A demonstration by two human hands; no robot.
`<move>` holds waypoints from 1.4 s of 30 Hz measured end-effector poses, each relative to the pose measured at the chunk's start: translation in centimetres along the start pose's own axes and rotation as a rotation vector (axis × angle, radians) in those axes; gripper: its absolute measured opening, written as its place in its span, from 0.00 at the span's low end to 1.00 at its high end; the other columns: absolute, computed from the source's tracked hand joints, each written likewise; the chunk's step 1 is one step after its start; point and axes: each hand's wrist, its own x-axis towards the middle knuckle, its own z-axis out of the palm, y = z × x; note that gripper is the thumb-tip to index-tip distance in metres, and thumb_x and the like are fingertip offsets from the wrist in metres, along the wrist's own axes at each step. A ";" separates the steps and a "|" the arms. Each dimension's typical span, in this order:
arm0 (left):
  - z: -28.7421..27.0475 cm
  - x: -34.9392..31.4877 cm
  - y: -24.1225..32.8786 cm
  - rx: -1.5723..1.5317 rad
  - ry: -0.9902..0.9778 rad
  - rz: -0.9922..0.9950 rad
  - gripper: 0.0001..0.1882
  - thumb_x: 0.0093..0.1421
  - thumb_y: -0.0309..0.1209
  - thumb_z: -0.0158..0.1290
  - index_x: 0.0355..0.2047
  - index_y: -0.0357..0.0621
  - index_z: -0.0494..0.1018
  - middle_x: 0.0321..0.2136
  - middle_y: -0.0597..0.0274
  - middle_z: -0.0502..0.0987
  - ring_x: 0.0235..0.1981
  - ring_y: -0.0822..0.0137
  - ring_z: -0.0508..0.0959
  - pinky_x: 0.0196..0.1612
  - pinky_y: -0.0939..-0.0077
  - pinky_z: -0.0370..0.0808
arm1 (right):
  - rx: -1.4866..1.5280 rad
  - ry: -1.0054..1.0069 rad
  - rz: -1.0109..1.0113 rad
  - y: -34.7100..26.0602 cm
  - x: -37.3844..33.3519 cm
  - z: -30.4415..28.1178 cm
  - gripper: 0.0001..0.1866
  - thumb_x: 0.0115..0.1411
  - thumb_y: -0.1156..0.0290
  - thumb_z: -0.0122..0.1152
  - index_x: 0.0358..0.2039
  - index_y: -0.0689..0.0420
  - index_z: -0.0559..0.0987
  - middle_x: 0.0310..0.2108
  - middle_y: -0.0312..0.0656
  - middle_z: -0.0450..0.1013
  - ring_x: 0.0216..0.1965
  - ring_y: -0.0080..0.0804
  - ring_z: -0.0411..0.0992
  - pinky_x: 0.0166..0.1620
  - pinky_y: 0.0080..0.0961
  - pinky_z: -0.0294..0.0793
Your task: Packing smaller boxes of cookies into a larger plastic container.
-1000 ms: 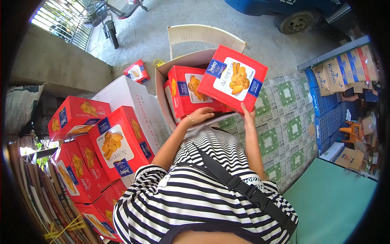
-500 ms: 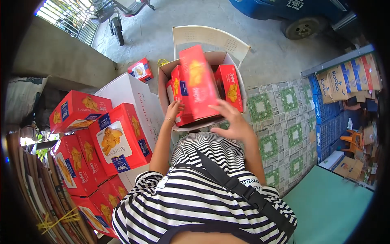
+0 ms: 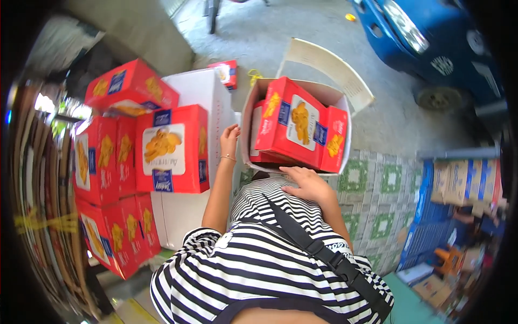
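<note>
An open cardboard carton (image 3: 318, 90) stands in front of me, with red biscuit boxes inside. One large red biscuit box (image 3: 301, 123) lies tilted on top, its white picture panel facing up. Beside it, another red box (image 3: 335, 139) fills the carton's right end. My right hand (image 3: 310, 184) rests by the near edge of the carton, fingers spread and holding nothing. My left hand (image 3: 230, 140) is in the air just left of the carton, its fingers loosely bent and apart, with nothing in them.
More red boxes (image 3: 171, 151) are stacked at the left beside a white carton (image 3: 202, 94). A white chair back (image 3: 329, 62) rises behind the open carton. Flattened cardboard (image 3: 46, 162) leans at far left. A blue vehicle (image 3: 402, 51) stands at the far right.
The red biscuit box that stood upright now lies tilted across the carton. My left hand has come off the boxes, and my right hand has dropped to the near edge. The view has turned left.
</note>
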 end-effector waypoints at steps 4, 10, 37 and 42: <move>-0.9 -3.2 2.5 -0.026 0.193 0.378 0.09 0.56 0.26 0.46 0.35 0.36 0.71 0.32 0.61 0.75 0.36 0.72 0.74 0.42 0.79 0.69 | 0.052 -0.037 -0.107 -1.2 2.1 -0.4 0.29 0.50 0.60 0.56 0.52 0.58 0.63 0.46 0.50 0.66 0.49 0.43 0.63 0.52 0.33 0.61; -5.1 -7.4 6.7 -0.060 0.389 0.517 0.08 0.53 0.24 0.47 0.32 0.38 0.73 0.30 0.58 0.75 0.37 0.66 0.73 0.43 0.76 0.68 | 0.092 -0.146 -0.344 -2.9 5.9 0.4 0.27 0.51 0.59 0.55 0.50 0.57 0.64 0.46 0.50 0.64 0.48 0.45 0.62 0.52 0.34 0.61; -4.2 -21.1 1.0 1.239 0.805 -0.088 0.37 0.55 0.56 0.37 0.60 0.53 0.45 0.62 0.54 0.38 0.62 0.54 0.41 0.56 0.39 0.33 | 0.839 -0.055 0.121 -6.8 15.9 6.3 0.47 0.45 0.56 0.66 0.58 0.58 0.48 0.48 0.51 0.60 0.45 0.36 0.63 0.43 0.27 0.64; -3.3 -21.9 1.0 1.242 0.902 0.113 0.32 0.56 0.53 0.38 0.57 0.51 0.55 0.56 0.51 0.55 0.56 0.51 0.55 0.57 0.41 0.33 | 0.997 -0.525 0.301 -4.4 16.2 11.3 0.45 0.43 0.51 0.65 0.55 0.56 0.54 0.44 0.48 0.63 0.40 0.35 0.66 0.40 0.28 0.67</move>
